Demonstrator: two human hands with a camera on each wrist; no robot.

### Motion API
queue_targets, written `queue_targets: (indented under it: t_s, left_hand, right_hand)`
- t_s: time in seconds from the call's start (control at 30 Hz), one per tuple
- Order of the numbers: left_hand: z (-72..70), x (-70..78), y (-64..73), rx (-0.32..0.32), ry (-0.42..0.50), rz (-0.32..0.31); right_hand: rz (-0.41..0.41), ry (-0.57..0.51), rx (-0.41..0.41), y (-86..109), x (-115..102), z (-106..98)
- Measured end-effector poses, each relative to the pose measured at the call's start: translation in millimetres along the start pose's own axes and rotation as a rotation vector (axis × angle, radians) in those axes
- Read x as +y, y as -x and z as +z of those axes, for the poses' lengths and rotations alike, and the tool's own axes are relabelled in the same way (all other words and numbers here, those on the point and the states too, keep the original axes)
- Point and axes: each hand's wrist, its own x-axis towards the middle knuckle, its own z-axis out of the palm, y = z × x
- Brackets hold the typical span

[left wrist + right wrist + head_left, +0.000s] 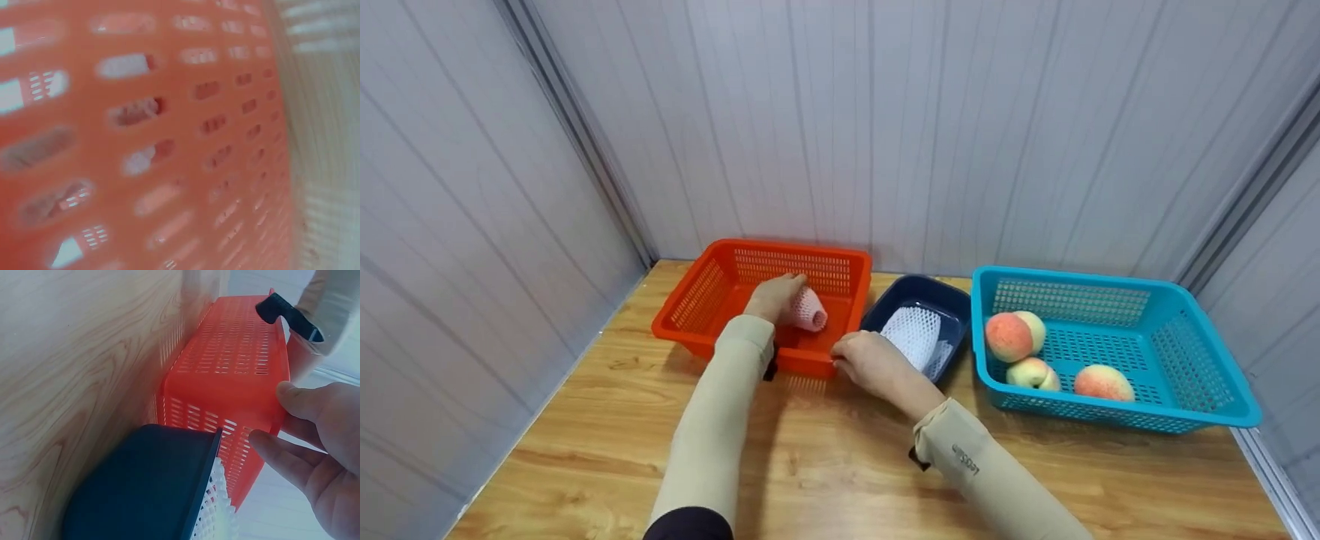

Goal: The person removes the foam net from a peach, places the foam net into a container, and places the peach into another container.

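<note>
In the head view my left hand (775, 298) reaches into the red-orange basket (666, 324) and holds a white-pink foam net sleeve (810, 310). The sleeve's open end faces right; whether fruit is inside, I cannot tell. In the left wrist view the basket's slotted wall (180, 135) covers most of that hand's work. My right hand (877, 365) grips the basket's near right corner. Its thumb (301, 400) lies at the rim in the right wrist view, its forefinger beside the side wall.
A dark blue tray (956, 298) with white foam nets (913, 334) stands right of the red-orange basket. Further right, a blue basket (1207, 352) contains several peaches (1009, 337). All rest on a wooden table (607, 427) before a pale panelled wall (825, 135).
</note>
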Motion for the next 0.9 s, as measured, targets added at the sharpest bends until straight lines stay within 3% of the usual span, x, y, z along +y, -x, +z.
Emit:
queue_targets:
  t_s: [0.17, 0.4, 0.67, 0.9]
  left_hand:
    - [6.0, -2.4, 1.5, -0.001, 0.059, -0.036]
    - [3.2, -1.7, 11.3, -0.023, -0.032, -0.041]
    - [-10.3, -2.7, 30.7, -0.041, -0.044, -0.066]
    - [-31.1, 6.3, 59.5, 0.058, -0.012, -0.005]
  right_hand:
    - [-0.009, -0.001, -0.005, 0.0, -3.5, 1.2]
    - [-0.020, 0.011, 0.000, 2.1, -0.3, 0.5]
    - [-0.031, -0.001, -0.023, 4.2, 3.1, -0.5]
    - [-0.020, -0.038, 0.019, 4.4, 1.7, 0.9]
